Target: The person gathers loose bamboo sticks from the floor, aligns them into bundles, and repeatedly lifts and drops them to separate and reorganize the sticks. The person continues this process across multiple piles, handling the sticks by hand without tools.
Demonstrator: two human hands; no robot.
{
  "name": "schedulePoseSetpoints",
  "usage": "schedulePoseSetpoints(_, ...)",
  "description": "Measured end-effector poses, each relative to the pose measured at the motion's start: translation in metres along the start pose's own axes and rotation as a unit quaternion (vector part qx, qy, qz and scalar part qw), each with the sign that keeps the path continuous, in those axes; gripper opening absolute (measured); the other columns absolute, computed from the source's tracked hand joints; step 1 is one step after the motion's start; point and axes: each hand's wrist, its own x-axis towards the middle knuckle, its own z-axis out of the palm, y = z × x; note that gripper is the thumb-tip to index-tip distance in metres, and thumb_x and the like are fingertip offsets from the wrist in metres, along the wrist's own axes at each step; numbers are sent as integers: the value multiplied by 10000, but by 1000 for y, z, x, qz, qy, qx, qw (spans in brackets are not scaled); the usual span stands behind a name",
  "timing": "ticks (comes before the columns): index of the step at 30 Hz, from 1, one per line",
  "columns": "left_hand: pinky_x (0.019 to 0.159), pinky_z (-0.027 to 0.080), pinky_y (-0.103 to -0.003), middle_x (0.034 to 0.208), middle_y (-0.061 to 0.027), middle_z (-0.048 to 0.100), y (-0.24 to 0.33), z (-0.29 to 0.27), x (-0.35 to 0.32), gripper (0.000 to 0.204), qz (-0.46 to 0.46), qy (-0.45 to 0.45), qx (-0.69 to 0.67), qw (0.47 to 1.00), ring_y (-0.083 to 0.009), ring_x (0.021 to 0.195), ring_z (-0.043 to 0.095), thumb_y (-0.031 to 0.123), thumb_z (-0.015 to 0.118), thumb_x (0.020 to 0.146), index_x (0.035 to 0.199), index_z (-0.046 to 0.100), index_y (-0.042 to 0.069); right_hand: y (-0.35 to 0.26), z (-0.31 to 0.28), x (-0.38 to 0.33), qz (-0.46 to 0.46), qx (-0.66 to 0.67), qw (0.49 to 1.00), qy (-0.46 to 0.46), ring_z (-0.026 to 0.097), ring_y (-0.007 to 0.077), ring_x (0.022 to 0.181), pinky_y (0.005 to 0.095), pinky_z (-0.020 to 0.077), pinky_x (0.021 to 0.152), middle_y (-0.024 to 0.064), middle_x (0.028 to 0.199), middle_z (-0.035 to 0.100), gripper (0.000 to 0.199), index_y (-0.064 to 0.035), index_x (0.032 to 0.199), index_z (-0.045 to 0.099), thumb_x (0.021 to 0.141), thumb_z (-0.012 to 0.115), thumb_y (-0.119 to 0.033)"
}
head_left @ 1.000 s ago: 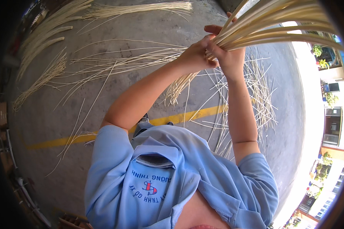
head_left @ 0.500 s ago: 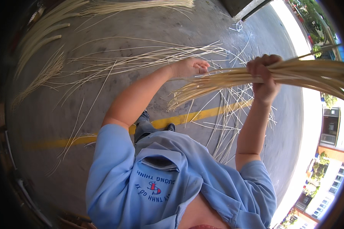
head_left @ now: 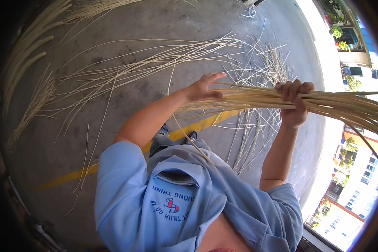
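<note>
**First speaker:** Where is the bundle of canes [head_left: 256, 100], and who carries its weight?

**Second speaker:** It is in the air, crosswise before a worker in a blue shirt [head_left: 124, 189], above the grey floor [head_left: 164, 25]. The right hand [head_left: 294, 98] carries it, fingers wrapped over the far side and thumb on the near side. Such a closed fist probably keeps many slim canes together, with length sticking out both ways.

**First speaker:** And the left hand [head_left: 202, 87]?

**Second speaker:** Spread, fingers and thumb parted, at the bundle's left end. Whether the skin touches the canes cannot be told. The open shape would suit gathering or evening the ends, while the right hand bears the load. One stray cane [head_left: 204, 155] slants from that end down across the shirt; whether the fist grips it is unclear.

**First speaker:** What lies below?

**Second speaker:** Long loose canes [head_left: 130, 67] fan across the middle of the floor, and a criss-crossed tangle [head_left: 277, 67] lies toward its sunlit right edge. Thicker strands [head_left: 27, 50] curve along the floor's far left corner, with a smaller bunch [head_left: 40, 96] just beside them at the left edge. Those heaps lie roughly lengthwise, perhaps for easy lifting. The worker's shoes [head_left: 192, 135] stand by a yellow line [head_left: 199, 124].
</note>
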Motion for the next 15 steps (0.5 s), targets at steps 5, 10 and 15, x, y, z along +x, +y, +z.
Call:
schedulePoseSetpoints(5,1070,460,-427,1424,-84,542,-61,-40,-86,434,-90,45,228,968,-343,1263,524,27,576,888,1305,620,140,-6,-3,12,-4,-17,998,54,425,161,641,372,412,650,17,688,414,173,-150,890,413,866,554,-52)
schedulePoseSetpoints(10,948,505,-445,1203,-73,641,-59,-14,-167,243,-104,-84,207,969,-328,1099,609,41,635,855,1086,675,105,-8,3,19,-12,-68,995,68,429,167,641,376,418,651,23,688,425,172,-125,882,412,853,556,-33)
schedulePoseSetpoints(15,707,531,-438,872,-110,673,-56,-42,-114,157,-88,236,191,949,-313,848,687,192,606,984,910,617,54,-78,-58,51,-21,-131,980,145,391,149,671,351,373,704,41,746,487,183,-139,936,449,870,610,-83)
